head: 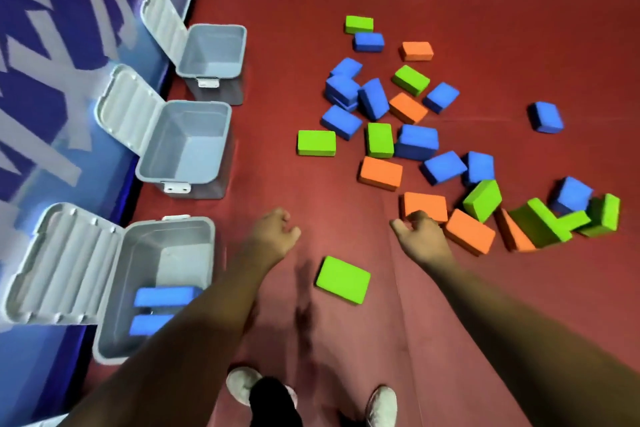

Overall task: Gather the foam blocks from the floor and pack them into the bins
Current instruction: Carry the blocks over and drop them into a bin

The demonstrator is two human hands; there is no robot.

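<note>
Several blue, green and orange foam blocks lie scattered over the red floor at the right. One green block (343, 279) lies alone between my arms. My right hand (420, 236) hangs over the near edge of an orange block (427, 205), fingers loosely curled, holding nothing. My left hand (275, 234) hovers beside the nearest grey bin (207, 239), empty, fingers loosely curled. Inside that bin lie two blue blocks (162, 296). The middle bin (183, 142) and far bin (211, 48) stand open with nothing inside.
The three bins stand in a row along a blue and white wall (52, 97) at the left, lids leaning back against it. My two shoes (381, 406) stand at the bottom edge. Bare red floor (277, 166) stretches between bins and blocks.
</note>
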